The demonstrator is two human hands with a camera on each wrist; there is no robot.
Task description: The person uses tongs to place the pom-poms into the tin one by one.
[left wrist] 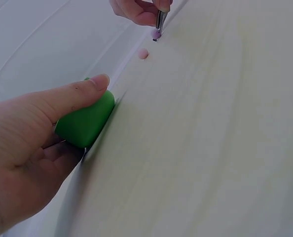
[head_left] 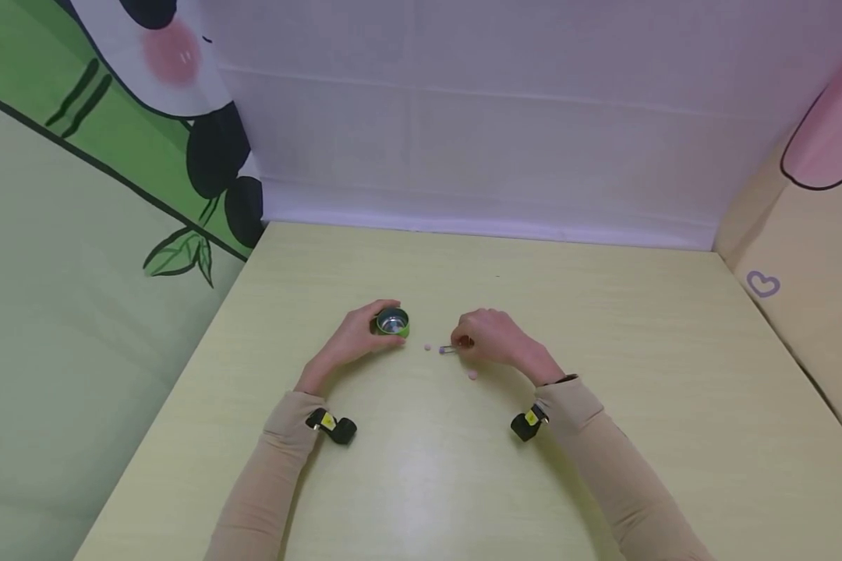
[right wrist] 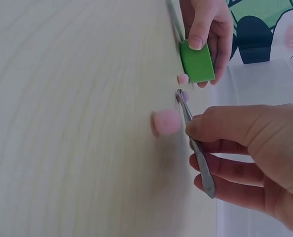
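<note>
My left hand grips a small green bowl with a shiny metal inside, its thumb and fingers round opposite sides. In the left wrist view the green wall stands on the tabletop. The fingers of my right hand pinch metal tweezers, whose tips point toward the bowl. Right at those tips is a small purple pompom. One pale pink pompom lies between the tweezers and the bowl. Another pink pompom rests on the near side of the tweezers, below the right hand.
The light wooden table meets a pale cloth backdrop at its far edge. Printed panels stand along the left and right sides. A small black camera sits on each wrist.
</note>
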